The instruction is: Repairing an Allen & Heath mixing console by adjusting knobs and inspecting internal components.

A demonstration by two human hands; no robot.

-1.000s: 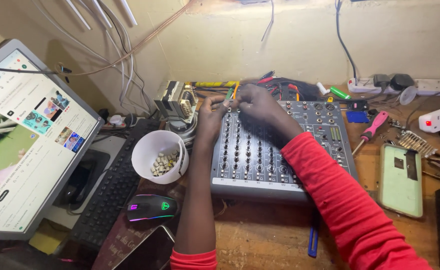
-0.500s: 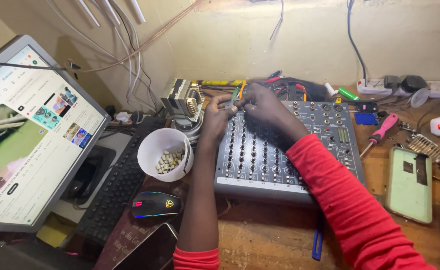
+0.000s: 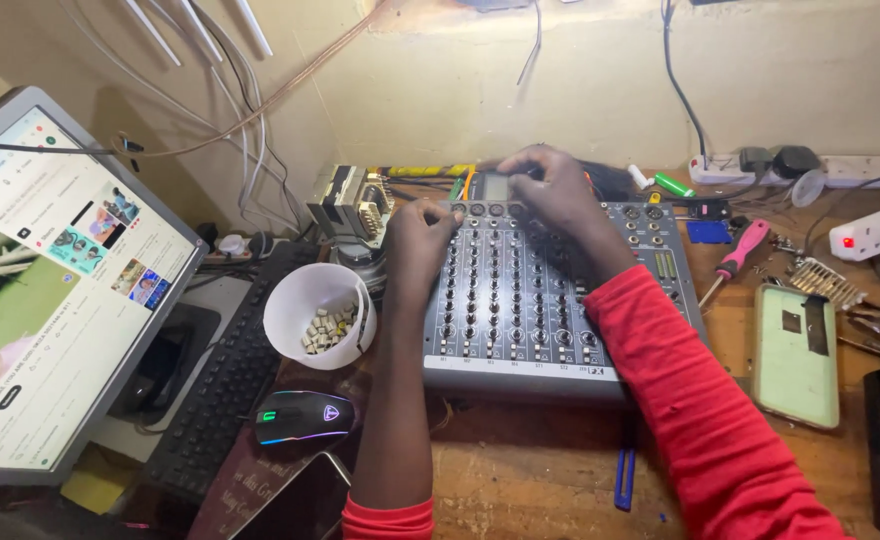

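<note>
now, your left hand (image 3: 422,235) rests curled on the far-left knobs of the grey mixer (image 3: 550,330) | your right hand (image 3: 558,195) grips something at its far edge, fingers bent; what they hold cannot be told | mixer mid-bench, white cup (image 3: 305,300) just left

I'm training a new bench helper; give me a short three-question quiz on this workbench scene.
1. True or false: both hands, left hand and right hand, rest at the far end of the audio mixer.
2. What does the white cup hold: A) liquid, B) small pale knobs, C) screws?
3. Which tool with a pink handle lies right of the mixer?

Key: 1 true; 2 B; 3 the screwdriver.
</note>
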